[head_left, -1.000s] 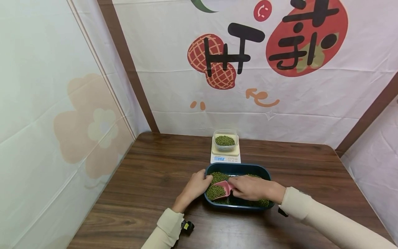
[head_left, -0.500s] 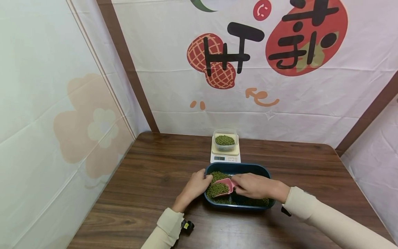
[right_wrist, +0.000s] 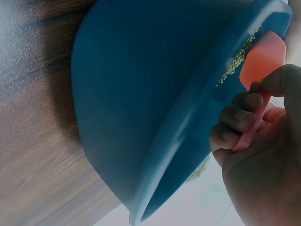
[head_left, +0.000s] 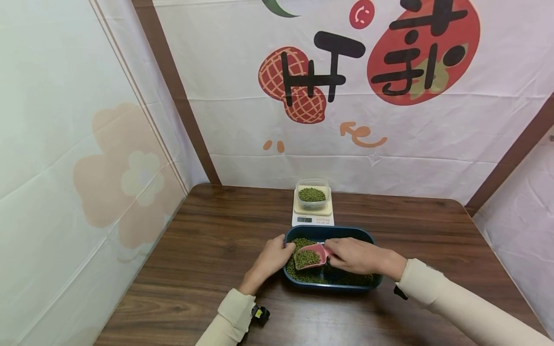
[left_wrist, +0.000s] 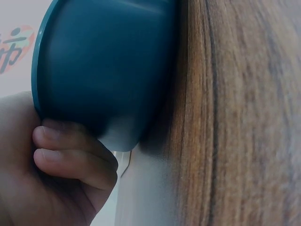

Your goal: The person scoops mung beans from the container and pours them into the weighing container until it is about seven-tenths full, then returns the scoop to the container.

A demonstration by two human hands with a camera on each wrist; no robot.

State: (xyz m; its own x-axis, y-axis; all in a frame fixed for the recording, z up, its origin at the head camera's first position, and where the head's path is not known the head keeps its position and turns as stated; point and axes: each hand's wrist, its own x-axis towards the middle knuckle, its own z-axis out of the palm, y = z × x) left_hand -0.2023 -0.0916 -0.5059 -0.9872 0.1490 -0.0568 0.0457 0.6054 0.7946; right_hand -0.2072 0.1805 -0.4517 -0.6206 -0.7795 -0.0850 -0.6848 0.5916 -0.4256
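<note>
A dark blue basin (head_left: 331, 287) holding green beans (head_left: 303, 276) sits on the table. My left hand (head_left: 272, 257) grips its left rim, thumb over the edge and fingers curled against the outer wall, as the left wrist view shows. In my right hand (head_left: 357, 255) is the handle of a pink scoop (head_left: 319, 250), the fingers wrapped round it in the right wrist view (right_wrist: 256, 122). Green beans fill much of the scoop's bowl, which is over the left half of the basin with its mouth facing left.
Just behind the basin stands a white kitchen scale (head_left: 300, 220) with a clear plastic container (head_left: 313, 205) on it, partly filled with green beans. The brown wooden table (head_left: 229, 216) ends at a printed cloth backdrop (head_left: 242, 120).
My right hand has drawn the scoop a little to the right and up, off the bean heap. The left hand stays on the rim. The scale's display has gone from lit to dim.
</note>
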